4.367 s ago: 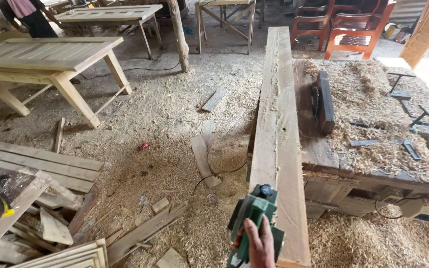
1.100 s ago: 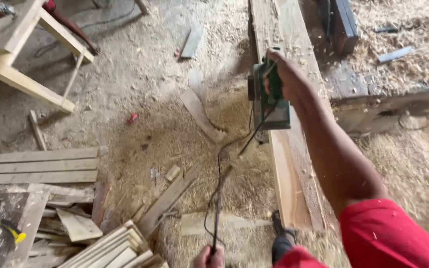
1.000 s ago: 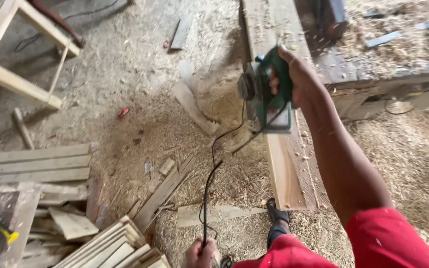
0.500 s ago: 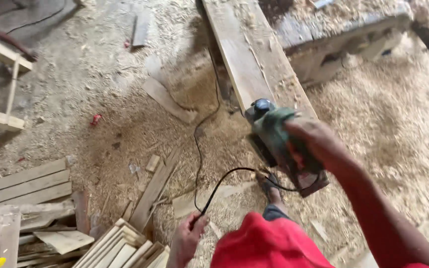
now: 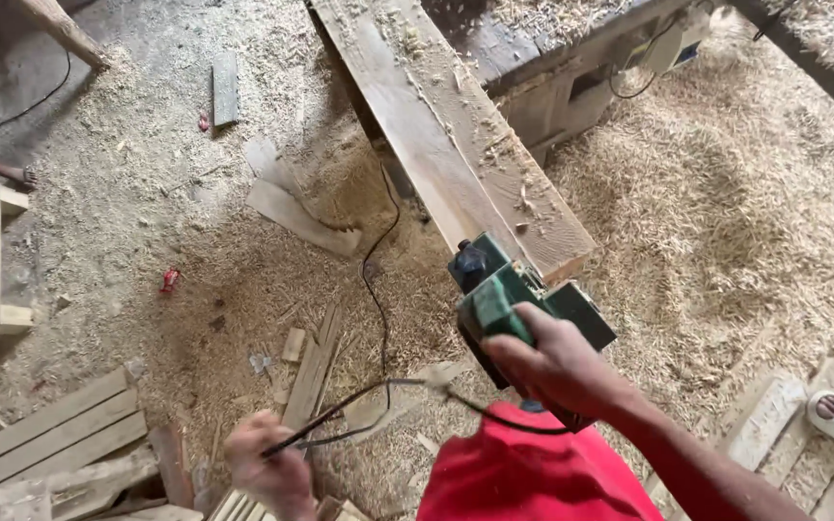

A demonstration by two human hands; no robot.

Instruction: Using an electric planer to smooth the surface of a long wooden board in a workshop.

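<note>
Head view: the right hand (image 5: 557,362) has its fingers wrapped around the handle of a green electric planer (image 5: 523,309), which sits off the near end of the long plank (image 5: 456,145), at about 6 o'clock from that end. The left hand (image 5: 267,468) has its fingers pinched shut on the black power cord (image 5: 378,289), which loops across the floor toward 12 o'clock. Judging by the pale, smooth strip along the plank's left half and the shavings scattered on its right half, at least part of the face looks planed; whether the whole length is finished I cannot tell from this angle. The plank is flat, straight-edged raw timber. Curly shavings and sawdust (image 5: 726,212) blanket the floor, with offcut slats (image 5: 311,371) at 7 o'clock of the tool.
</note>
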